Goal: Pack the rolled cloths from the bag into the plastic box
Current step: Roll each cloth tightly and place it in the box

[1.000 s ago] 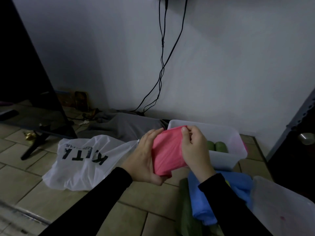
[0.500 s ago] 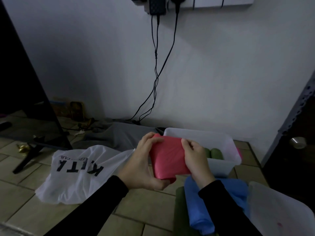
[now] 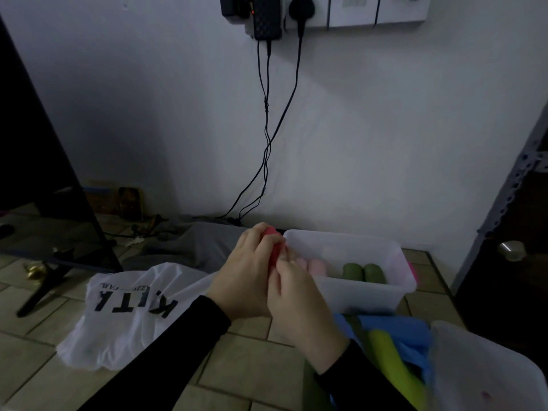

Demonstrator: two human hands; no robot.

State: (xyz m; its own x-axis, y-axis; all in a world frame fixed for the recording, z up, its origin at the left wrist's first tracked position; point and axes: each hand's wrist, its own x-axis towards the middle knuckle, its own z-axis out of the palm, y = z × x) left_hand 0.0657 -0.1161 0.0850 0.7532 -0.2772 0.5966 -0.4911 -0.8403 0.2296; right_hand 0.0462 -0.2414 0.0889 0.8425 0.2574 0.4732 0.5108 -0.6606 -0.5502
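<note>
white bag (image 3: 130, 310) lettered "kita"; both hands' fingers (image 3: 267, 244) around pink cloth (image 3: 274, 247) beside box (image 3: 370, 287)

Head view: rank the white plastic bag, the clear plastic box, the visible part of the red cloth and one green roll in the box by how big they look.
1. white plastic bag
2. clear plastic box, which lies farther from the camera
3. green roll
4. red cloth, mostly hidden between the left hand and right hand; its real size can't be judged
</note>
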